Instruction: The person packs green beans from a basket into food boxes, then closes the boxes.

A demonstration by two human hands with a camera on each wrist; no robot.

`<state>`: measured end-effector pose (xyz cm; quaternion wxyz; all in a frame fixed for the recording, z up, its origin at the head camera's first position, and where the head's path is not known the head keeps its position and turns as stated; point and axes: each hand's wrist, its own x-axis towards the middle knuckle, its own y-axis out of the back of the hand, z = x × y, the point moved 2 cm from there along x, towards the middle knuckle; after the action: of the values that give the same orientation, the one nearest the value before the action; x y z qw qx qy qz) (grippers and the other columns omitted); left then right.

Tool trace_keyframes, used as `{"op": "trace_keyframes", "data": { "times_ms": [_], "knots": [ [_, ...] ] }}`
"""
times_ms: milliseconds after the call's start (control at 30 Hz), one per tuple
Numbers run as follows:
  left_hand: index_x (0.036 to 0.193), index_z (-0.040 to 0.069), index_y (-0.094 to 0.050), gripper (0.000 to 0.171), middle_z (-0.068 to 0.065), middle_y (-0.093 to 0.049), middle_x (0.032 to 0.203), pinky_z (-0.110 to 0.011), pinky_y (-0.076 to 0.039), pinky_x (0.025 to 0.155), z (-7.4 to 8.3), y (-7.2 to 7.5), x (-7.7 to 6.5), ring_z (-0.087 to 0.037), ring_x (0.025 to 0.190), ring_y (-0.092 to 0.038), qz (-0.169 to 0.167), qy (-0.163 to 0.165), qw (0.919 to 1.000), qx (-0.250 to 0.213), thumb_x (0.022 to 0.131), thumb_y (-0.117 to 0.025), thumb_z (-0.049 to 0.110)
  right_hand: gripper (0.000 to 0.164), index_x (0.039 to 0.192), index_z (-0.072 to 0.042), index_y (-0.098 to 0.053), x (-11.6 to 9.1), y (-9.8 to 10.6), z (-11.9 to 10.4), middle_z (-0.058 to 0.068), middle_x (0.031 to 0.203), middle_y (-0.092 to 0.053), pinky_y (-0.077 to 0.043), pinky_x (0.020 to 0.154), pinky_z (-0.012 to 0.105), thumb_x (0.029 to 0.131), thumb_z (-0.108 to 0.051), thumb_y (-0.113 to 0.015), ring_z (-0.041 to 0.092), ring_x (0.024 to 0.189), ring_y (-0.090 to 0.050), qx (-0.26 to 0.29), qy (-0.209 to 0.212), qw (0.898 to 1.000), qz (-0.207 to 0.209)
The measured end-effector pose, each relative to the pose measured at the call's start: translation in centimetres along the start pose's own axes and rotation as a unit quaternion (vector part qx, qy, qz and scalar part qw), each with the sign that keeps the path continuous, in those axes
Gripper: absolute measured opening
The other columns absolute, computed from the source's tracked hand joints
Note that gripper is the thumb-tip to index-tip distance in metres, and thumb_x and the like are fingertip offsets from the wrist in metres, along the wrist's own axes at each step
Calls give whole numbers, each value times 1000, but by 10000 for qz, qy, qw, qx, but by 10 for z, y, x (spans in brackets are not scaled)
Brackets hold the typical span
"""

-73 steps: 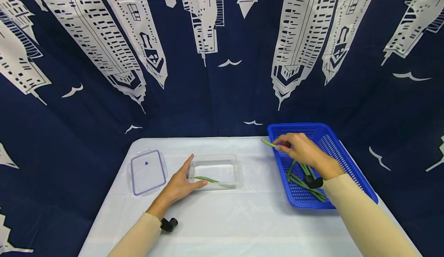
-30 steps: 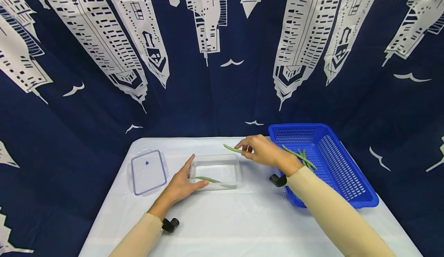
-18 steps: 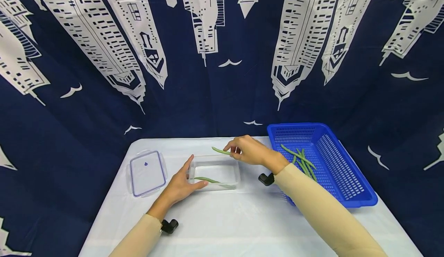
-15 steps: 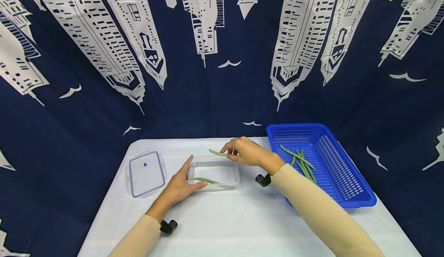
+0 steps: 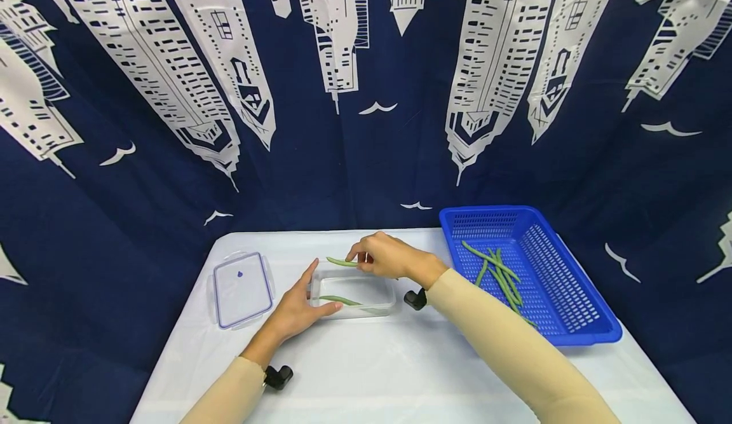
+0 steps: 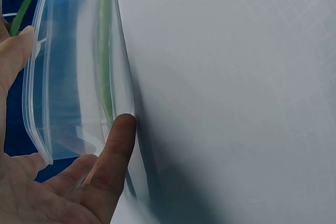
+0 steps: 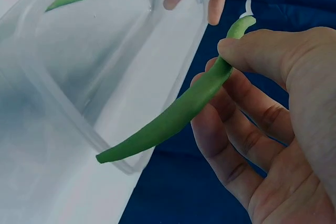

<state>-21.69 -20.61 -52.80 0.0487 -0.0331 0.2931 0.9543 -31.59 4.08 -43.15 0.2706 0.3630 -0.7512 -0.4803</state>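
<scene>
A green bean [image 5: 341,262] is pinched between the thumb and fingers of my right hand [image 5: 390,259], over the far rim of a clear plastic container [image 5: 366,287]. In the right wrist view the held bean [image 7: 178,111] slants across the container's rim, its lower end free. My left hand [image 5: 300,306] holds the container's left end, thumb along the near side and index finger at the far corner. One more green bean [image 5: 339,299] lies inside along the near wall, seen through the plastic in the left wrist view.
Right of the container stands a blue perforated basket [image 5: 572,284] with several green beans [image 5: 503,271] in it. A clear lid with a blue seal [image 5: 243,294] lies flat at the left of the white table [image 5: 372,373]. A dark printed cloth [image 5: 354,170] hangs behind.
My right hand has carried the bean leftward from the basket to the container's far rim. The left hand has stayed on the container.
</scene>
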Motion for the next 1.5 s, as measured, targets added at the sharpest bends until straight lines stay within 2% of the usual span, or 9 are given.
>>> {"op": "trace_keyframes", "data": {
  "times_ms": [233, 500, 767, 1067, 1333, 1500],
  "knots": [
    [188, 22, -23, 128, -26, -53, 178, -64, -58, 120, -2, -1, -1, -44, 146, -72, 21, 19, 10000, -21, 91, -102, 47, 29, 133, -18, -87, 9, -12, 0, -2, 107, -86, -65, 87, 28, 108, -7, -78, 8, 93, -75, 17, -53, 9996, -268],
    [189, 25, -21, 129, -28, -57, 174, -65, -59, 119, 0, 1, 0, -44, 146, -72, 21, 41, 9998, 172, 91, -101, 52, 30, 133, -17, -87, 18, -20, -2, -3, 106, -87, -66, 90, 29, 106, -7, -78, 8, 94, -75, 8, -15, 9983, -575],
    [189, 25, -20, 129, -25, -53, 180, -64, -60, 118, 2, 4, -1, -48, 150, -69, 12, 68, 9999, 142, 92, -101, 50, 33, 134, -14, -87, 28, -28, -9, -1, 104, -85, -64, 90, 27, 105, -2, -75, 7, 89, -72, 33, 172, 9968, -786],
    [189, 24, -21, 129, -24, -59, 175, -61, -61, 117, 2, 1, -1, -44, 147, -72, -23, -1, 10000, -17, 91, -101, 49, 33, 134, -15, -87, 30, -34, -8, -2, 101, -84, -62, 84, 26, 105, -3, -77, 5, 82, -67, -73, 6, 9951, -986],
    [189, 25, -22, 127, -21, -51, 182, -60, -61, 117, 0, 0, -1, -43, 148, -71, -28, 49, 10000, -79, 92, -101, 49, 37, 135, -13, -87, 30, -38, -8, -1, 101, -84, -58, 79, 23, 104, 1, -73, 4, 79, -63, -36, -28, 9941, -1086],
    [189, 24, -22, 127, -23, -44, 186, -63, -58, 121, 0, 0, -1, -47, 153, -67, 2, 31, 10000, 34, 92, -101, 49, 36, 136, -14, -86, 29, -39, -6, 0, 104, -84, -60, 83, 24, 105, 0, -74, 5, 82, -65, -58, -34, 9944, -1051]
  ]
}}
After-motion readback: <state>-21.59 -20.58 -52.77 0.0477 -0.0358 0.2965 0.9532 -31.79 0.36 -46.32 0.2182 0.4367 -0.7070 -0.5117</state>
